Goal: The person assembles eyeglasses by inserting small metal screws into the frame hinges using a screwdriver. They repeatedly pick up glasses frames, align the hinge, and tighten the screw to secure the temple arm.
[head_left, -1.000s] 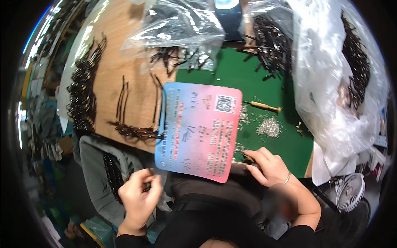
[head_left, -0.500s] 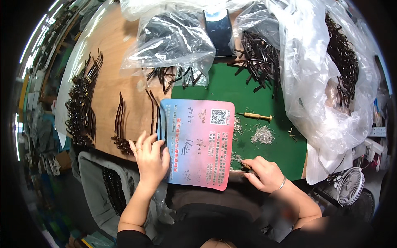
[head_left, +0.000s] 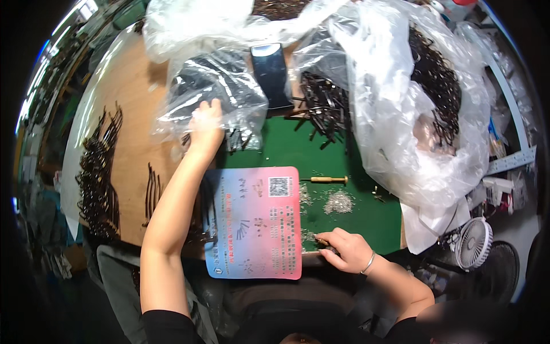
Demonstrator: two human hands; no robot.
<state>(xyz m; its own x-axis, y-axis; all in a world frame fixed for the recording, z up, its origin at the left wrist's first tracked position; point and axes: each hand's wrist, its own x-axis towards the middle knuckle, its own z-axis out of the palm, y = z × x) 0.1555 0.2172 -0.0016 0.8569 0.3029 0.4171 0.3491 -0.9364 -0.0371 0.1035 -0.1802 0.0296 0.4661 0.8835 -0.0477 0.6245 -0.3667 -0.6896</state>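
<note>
My left hand (head_left: 206, 123) reaches far forward to the clear plastic bag (head_left: 189, 109), its fingers stretched out over the bag's near side. Dark eyeglass temples (head_left: 238, 139) stick out of the bag beside it. Glare blurs the fingertips, and nothing shows held in them. At the near edge of the green mat (head_left: 281, 140), my right hand (head_left: 346, 250) is closed around a small brass-coloured screwdriver (head_left: 324, 243), mostly covered by the fingers. Between my arms lies a pink and blue printed card (head_left: 258, 229), with a few temples (head_left: 207, 200) along its left edge.
A brass screwdriver (head_left: 329, 179) and a heap of tiny silvery screws (head_left: 339, 202) lie on the mat. More dark temples (head_left: 326, 103) are piled behind, near a phone (head_left: 270, 74). Bundled temples (head_left: 97, 178) sit far left; a large plastic bag (head_left: 384, 114) and small fan (head_left: 474, 243) occupy the right.
My left hand has left the card's left edge and moved forward to the plastic bag. My right hand keeps its place by the mat's edge. The whole view has shifted somewhat.
</note>
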